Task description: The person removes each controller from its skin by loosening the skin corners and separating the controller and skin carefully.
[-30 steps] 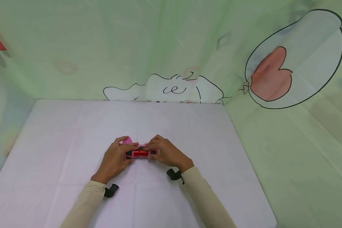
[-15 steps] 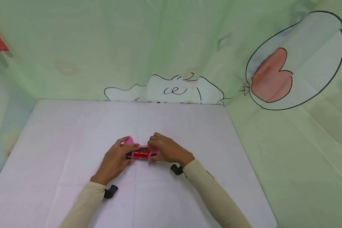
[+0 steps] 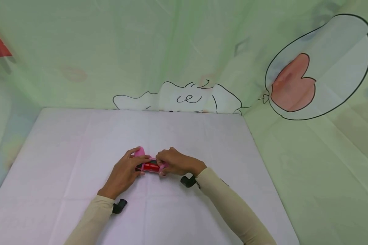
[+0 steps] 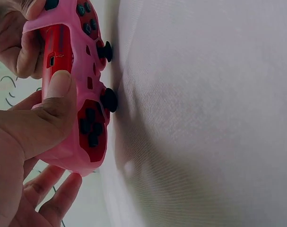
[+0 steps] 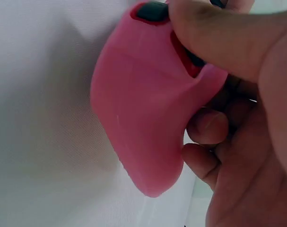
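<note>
A red game controller (image 3: 151, 166) with a pink silicone cover (image 4: 82, 52) lies near the middle of the table, its thumbsticks (image 4: 108, 100) towards the white cloth. My left hand (image 3: 120, 175) holds one end, the thumb on the bare red edge by the charging port and fingers behind. At the other end my right hand (image 3: 178, 163) grips the cover and controller with curled fingers and thumb. In the right wrist view, the thumb presses beside the dark shoulder buttons (image 5: 152, 12), and the pink grip (image 5: 138, 104) stands out below the fingers.
A white cloth covers the table (image 3: 79, 143). Behind and to the right hang pale green drapes (image 3: 110, 51) with a drawn balloon and heart. A small black camera (image 3: 119, 206) sits at the left wrist, another black camera (image 3: 187, 181) at the right.
The right hand has lifted its fingers from the controller's middle, shifted right, then come back slightly left with fingers curled at the cover's end. The left hand has stayed nearly still.
</note>
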Available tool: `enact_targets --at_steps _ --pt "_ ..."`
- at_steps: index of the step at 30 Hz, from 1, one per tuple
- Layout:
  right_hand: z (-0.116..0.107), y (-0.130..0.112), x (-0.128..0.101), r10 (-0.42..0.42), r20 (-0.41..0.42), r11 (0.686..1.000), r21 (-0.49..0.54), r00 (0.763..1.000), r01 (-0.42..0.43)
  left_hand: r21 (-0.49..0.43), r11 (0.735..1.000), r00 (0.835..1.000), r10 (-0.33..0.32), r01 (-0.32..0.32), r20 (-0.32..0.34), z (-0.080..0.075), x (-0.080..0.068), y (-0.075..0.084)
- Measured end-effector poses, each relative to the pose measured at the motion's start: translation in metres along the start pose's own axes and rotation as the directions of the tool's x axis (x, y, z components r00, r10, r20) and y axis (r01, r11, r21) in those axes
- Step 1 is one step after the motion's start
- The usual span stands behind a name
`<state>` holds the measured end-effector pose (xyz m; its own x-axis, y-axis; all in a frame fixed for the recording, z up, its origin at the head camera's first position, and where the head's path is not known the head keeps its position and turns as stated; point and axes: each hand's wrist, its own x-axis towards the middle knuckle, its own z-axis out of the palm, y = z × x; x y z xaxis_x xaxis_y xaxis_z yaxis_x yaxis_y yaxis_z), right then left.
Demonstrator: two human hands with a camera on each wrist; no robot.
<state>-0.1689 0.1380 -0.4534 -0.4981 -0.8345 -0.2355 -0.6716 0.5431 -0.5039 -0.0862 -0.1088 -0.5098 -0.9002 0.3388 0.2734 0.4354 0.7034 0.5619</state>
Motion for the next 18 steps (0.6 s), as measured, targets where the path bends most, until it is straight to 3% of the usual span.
enact_targets --at_steps 10,18 --pt "0.0072 -0.0011 -0.0047 -0.06 -0.088 0.998 0.014 0.994 0.062 0.014 1.0 1.0 0.013 -0.012 -0.024 0.0007 0.0003 -0.0003" --pt "0.0024 0.0019 -0.0082 -0.117 -0.083 0.992 0.042 0.99 0.121 -0.007 1.0 1.0 0.017 -0.017 -0.02 0.003 0.0023 0.0001"
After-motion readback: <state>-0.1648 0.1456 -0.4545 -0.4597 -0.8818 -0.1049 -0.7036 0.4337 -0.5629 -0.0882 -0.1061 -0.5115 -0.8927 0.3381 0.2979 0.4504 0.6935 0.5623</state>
